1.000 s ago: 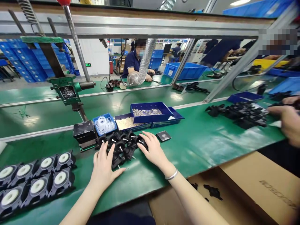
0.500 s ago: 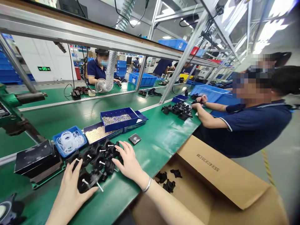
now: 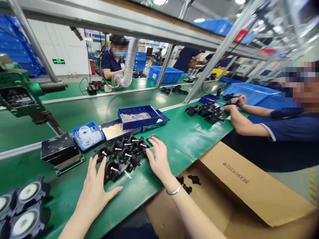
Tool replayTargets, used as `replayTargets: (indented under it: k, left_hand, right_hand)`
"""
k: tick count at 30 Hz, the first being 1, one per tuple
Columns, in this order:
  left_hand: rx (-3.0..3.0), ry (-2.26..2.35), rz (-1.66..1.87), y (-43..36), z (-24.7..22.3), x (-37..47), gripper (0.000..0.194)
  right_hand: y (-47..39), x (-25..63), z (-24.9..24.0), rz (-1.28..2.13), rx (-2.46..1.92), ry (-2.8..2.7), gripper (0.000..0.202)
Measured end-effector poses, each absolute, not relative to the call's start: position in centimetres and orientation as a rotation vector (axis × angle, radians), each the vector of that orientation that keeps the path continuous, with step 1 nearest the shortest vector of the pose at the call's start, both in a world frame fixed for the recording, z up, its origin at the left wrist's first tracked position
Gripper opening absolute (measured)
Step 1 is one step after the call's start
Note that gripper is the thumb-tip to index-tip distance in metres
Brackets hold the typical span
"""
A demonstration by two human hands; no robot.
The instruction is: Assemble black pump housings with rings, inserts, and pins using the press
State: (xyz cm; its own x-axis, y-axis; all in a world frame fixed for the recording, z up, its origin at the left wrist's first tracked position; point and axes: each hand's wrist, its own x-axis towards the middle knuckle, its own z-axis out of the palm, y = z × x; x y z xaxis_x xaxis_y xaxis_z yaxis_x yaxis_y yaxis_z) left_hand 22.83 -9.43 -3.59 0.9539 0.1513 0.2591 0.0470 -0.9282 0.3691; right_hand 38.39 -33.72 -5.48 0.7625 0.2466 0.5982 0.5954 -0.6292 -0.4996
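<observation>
Head view: the left hand (image 3: 93, 191) is spread wide, seemingly empty, by the left edge of the black parts (image 3: 136, 159) clustered on the green bench (image 3: 191, 139); white pins (image 3: 128, 155) jut from them. The right hand (image 3: 160, 161), also wide, flanks their right side; contact is unclear. Handling them well likely means light pressure from 2 sides, sparing the pins.

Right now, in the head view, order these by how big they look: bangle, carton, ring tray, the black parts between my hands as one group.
Largest: carton
Next: black parts, as a group
Next: ring tray
Smallest: bangle
</observation>
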Motion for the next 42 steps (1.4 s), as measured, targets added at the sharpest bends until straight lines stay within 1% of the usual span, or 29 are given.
replayTargets:
  k: [5,10,13,15,17,21,24,28,31,36,39,42]
  left_hand:
    - [2.73,0.157,0.377,-9.8,-3.1,15.6,0.083]
    - [2.829,-0.051,0.429,-9.9,-4.3,10.3,0.074]
    - [2.874,-0.144,0.426,-9.7,-4.0,8.4,0.067]
    - [2.88,-0.189,0.469,-9.2,-3.4,7.6,0.066]
    - [2.884,-0.153,0.576,-8.1,-2.6,6.9,0.069]
    - [2.903,0.27,0.801,-4.5,-1.0,6.2,0.083]
    - [2.982,0.456,0.727,-1.7,-0.4,6.3,0.087]
    - [3.127,0.391,0.518,0.8,-0.6,6.9,0.076]
    - [3.16,0.37,0.545,1.6,-1.0,7.2,0.069]
    - [2.99,0.172,0.586,0.7,-1.7,8.1,0.073]
    - [2.832,0.061,0.5,-1.3,-2.3,9.3,0.074]
    - [2.682,0.058,0.382,-3.0,-3.2,10.7,0.075]
  right_hand:
    - [-34.4,35.2,-6.0,-0.62,-2.156,-0.597,0.038]
    - [-32.1,32.3,-5.9,-0.649,-2.156,-0.821,0.042]
    - [-30.3,31.6,-5.1,-0.627,-2.125,-0.983,0.038]
    - [-29.3,31.7,-4.6,-0.597,-2.104,-1.05,0.034]
    - [-28.4,32.1,-4.3,-0.562,-2.088,-1.082,0.031]
    - [-27.2,32.9,-4.3,-0.49,-2.082,-1.129,0.029]
    - [-26.8,33.2,-4.8,-0.457,-2.136,-1.198,0.032]
    - [-26.8,33.5,-5.2,-0.475,-2.208,-1.247,0.03]
    - [-27.1,33.4,-4.9,-0.429,-2.246,-1.26,0.027]
    - [-27.2,33.1,-4.1,-0.286,-2.255,-1.201,0.026]
    - [-27.1,32.8,-3.7,-0.269,-2.278,-1.184,0.028]
    - [-27.2,32.0,-3.4,-0.308,-2.334,-1.181,0.028]
